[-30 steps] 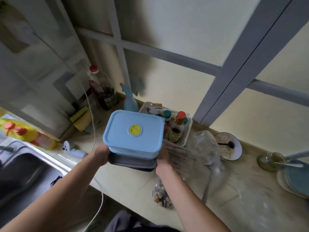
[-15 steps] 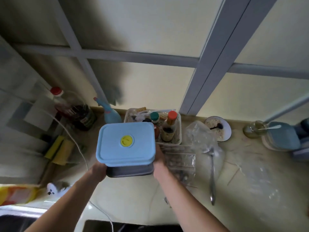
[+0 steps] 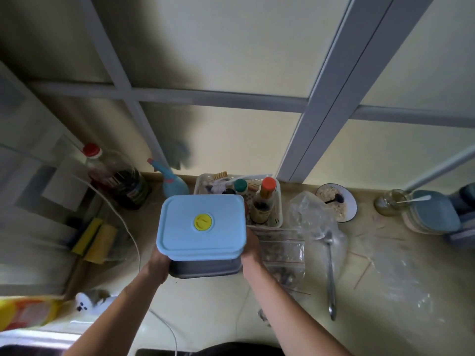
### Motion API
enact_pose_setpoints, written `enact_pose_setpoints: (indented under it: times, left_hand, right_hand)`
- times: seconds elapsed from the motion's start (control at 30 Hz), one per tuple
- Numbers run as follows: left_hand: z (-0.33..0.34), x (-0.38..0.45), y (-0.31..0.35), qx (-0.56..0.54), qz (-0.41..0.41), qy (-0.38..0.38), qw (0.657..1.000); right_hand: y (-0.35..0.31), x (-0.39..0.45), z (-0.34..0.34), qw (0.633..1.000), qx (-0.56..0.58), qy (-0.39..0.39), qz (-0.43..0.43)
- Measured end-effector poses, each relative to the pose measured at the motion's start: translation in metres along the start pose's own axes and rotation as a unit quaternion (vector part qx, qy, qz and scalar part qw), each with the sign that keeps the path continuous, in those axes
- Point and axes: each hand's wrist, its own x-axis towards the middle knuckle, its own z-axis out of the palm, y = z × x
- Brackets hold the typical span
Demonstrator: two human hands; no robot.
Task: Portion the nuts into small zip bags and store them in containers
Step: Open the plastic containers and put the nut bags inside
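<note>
Containers [image 3: 201, 231], a blue-lidded stack, sit mid-frame above the counter [image 3: 205, 304], left hand [image 3: 158, 263] and right hand [image 3: 250, 249] clasping opposite sides. Zip bags [image 3: 281, 253] lie right of them. Looks like carrying; next, set them down level and unlid.

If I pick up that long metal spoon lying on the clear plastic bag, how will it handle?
The spoon looks like rigid metal, so probably stiff. Its thin, shiny handle may be slippery. The crinkled plastic bag beneath its bowl looks floppy and may shift.
</note>
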Motion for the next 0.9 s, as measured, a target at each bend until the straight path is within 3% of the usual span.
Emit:
enact_pose_setpoints:
  times: [0.07, 0.13, 0.27, 0.4, 0.63, 0.9]
  left_hand:
    - [-0.002, -0.004, 0.009, -0.012, 0.008, 0.022, 1.000]
    - [-0.005, -0.009, 0.020, -0.024, 0.027, 0.102, 0.994]
    - [0.000, -0.027, 0.052, -0.061, 0.007, 0.207, 0.976]
    - [0.008, -0.050, 0.073, -0.016, 0.049, 0.175, 0.983]
    - [0.005, -0.066, 0.066, 0.059, 0.069, 0.135, 0.987]
    - [0.011, -0.113, 0.057, 0.034, 0.176, 0.150, 0.972]
  right_hand:
    - [-0.012, -0.013, -0.005, 0.999, -0.010, 0.037, 0.003]
    - [-0.027, -0.034, -0.015, 0.997, -0.057, 0.049, -0.014]
    - [-0.051, -0.064, -0.033, 0.980, -0.131, 0.093, -0.118]
    - [-0.070, -0.097, -0.025, 0.964, -0.119, 0.106, -0.211]
    - [-0.060, -0.124, -0.009, 0.969, -0.112, 0.030, -0.217]
    - [-0.044, -0.158, -0.019, 0.947, -0.106, 0.077, -0.294]
